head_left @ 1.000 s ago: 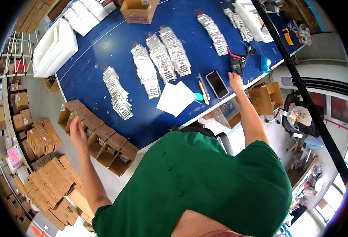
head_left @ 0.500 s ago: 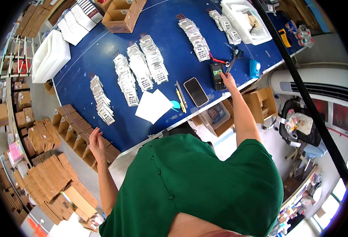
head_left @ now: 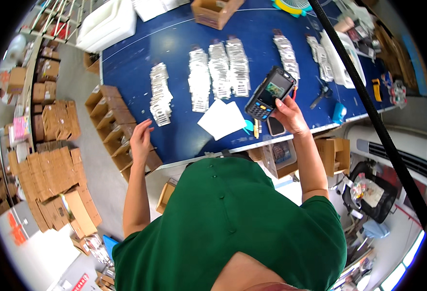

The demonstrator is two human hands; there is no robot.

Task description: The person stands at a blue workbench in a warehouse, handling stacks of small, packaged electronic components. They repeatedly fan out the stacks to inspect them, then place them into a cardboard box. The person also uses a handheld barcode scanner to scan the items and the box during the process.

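My right hand [head_left: 291, 116] grips a black handheld terminal [head_left: 270, 93] with a lit screen and a keypad, raised above the blue table. My left hand [head_left: 141, 139] is held over the table's near left edge, fingers loosely apart, with nothing in it. Close to it lies a row of overlapping labelled packets [head_left: 160, 94]. More such rows [head_left: 219, 70] lie farther back. White paper sheets [head_left: 222, 119] rest in the middle, beside a teal disc [head_left: 248, 127] and a yellow pen-like tool [head_left: 256, 129]. The terminal and my right hand partly cover a phone [head_left: 276, 127].
Scissors [head_left: 322, 93] and a blue dispenser [head_left: 339, 113] lie on the right. A white basket [head_left: 342, 63] stands at the far right, a cardboard box [head_left: 216, 13] at the back. Open cartons [head_left: 111, 123] line the left edge. A black strap [head_left: 368, 99] crosses the view.
My right hand has lifted the terminal off the table and brought it nearer. My left hand has shifted over the table edge. The view has shifted, showing a fan at the back.
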